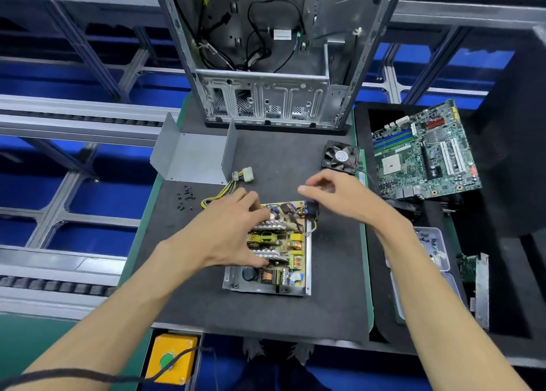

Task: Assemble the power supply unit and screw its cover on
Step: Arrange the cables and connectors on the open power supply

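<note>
The power supply's open metal base (pixel 236 282) lies on the dark mat, with its yellow circuit board (pixel 282 244) inside. My left hand (pixel 233 228) grips the board's left side, fingers curled over the heat sinks. My right hand (pixel 334 194) hovers above the base's far right corner, by the black power socket (pixel 311 209), fingers loosely curled and holding nothing visible. The grey U-shaped cover (pixel 192 157) lies open side up at the far left. Several black screws (pixel 184 198) are scattered in front of it. A yellow cable bundle with a white connector (pixel 243 174) runs out from the board.
An empty computer case (pixel 266 50) stands at the back of the mat. A black fan (pixel 341 157) lies right of centre. A motherboard (pixel 422 151) sits in a black foam tray on the right, with clear plastic boxes (pixel 431 246) nearer me. A yellow button box (pixel 171 359) hangs below the table's front edge.
</note>
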